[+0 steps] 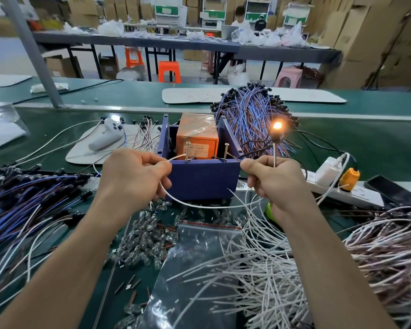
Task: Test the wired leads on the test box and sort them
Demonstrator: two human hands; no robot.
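Note:
A blue test box (pixel 203 178) with two upright brass screws stands in the middle of the green bench, with an orange block (pixel 197 136) inside it. My left hand (pixel 134 175) pinches one end of a white lead (pixel 204 205) against the left screw (pixel 188 150). My right hand (pixel 272 179) grips the lead's other end beside the right screw (pixel 226 150). A small bulb (pixel 277 126) above my right hand glows orange. The lead loops down in front of the box between both hands.
Blue and brown leads (pixel 22 198) lie piled at the left, and another bundle (pixel 252 112) behind the box. White leads (pixel 266 269) and brownish ones (pixel 389 252) lie at the right. Loose clear bulbs (pixel 142 243) and a plastic bag (pixel 199 269) lie in front. A power strip (pixel 342 186) sits right.

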